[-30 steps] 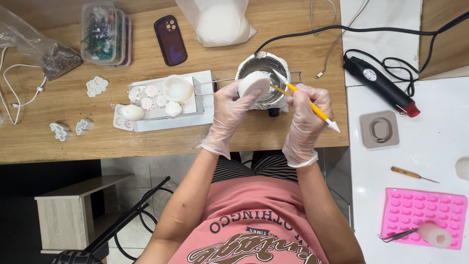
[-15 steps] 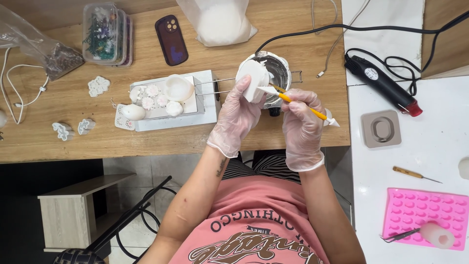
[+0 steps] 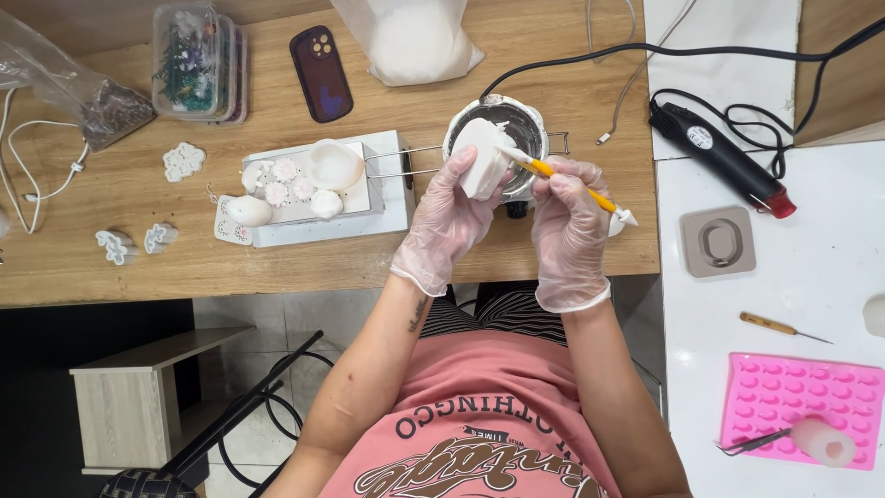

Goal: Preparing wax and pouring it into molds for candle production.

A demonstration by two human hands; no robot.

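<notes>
Both gloved hands meet at upper centre of the frame: the left hand (image 3: 449, 217) is clamped around a white wax block (image 3: 481, 159), the right hand (image 3: 569, 226) pinched on a yellow sculpting tool (image 3: 560, 178) whose pale tip touches the block. Directly beneath sits the metal melting pot (image 3: 516, 129) on the wooden tabletop (image 3: 304, 258). Judged from this, a loosened grip could drop the block into the pot and splash its contents. Too much pressure from the tip might gouge or chip the block. Smaller still, the pot's wire handle (image 3: 406, 155) lies close to the left wrist and could be nudged.
</notes>
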